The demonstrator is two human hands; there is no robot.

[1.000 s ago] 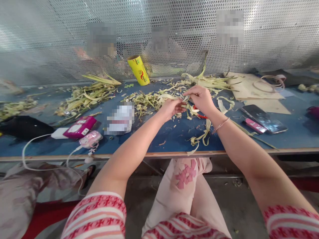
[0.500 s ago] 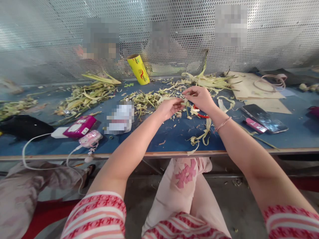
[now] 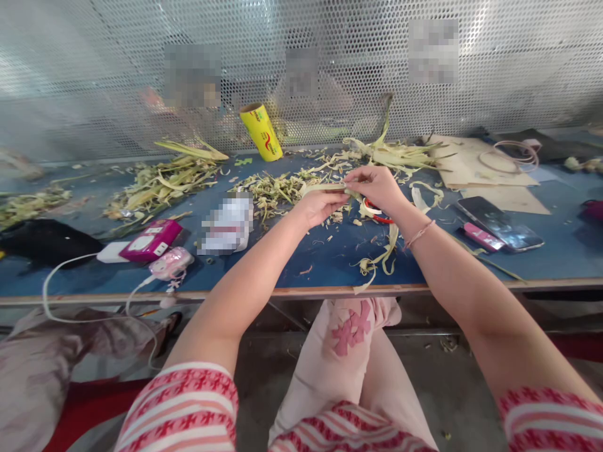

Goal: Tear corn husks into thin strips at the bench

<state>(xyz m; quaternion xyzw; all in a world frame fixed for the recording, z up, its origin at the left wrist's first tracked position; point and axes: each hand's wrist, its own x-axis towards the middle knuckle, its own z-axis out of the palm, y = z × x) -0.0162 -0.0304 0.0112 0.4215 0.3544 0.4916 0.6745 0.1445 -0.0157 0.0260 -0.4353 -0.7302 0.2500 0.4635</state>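
My left hand (image 3: 322, 206) is above the middle of the table, its fingers closed around a pale green plant strip (image 3: 324, 187) that looks like a dry leaf or husk. From the other side, my right hand (image 3: 375, 186) pinches the same strip between thumb and fingertips. The hands nearly touch, and the fingers hide part of the strip. Just below my right hand lies a red-handled tool (image 3: 382, 220), probably scissors, partly covered. Curled strips (image 3: 390, 251) lie nearer the table's front edge.
Plant scraps (image 3: 277, 191) lie behind my hands, with a leaf bundle (image 3: 164, 179) to the left. A yellow tube (image 3: 262, 133) leans on the perforated metal screen (image 3: 330, 37). A phone (image 3: 499, 223) lies right; a magenta box (image 3: 151, 240) and white cable (image 3: 46, 292) are left.
My left fingers have straightened a little beneath the strip. My right hand has barely shifted, still pinching at nearly the same spot.
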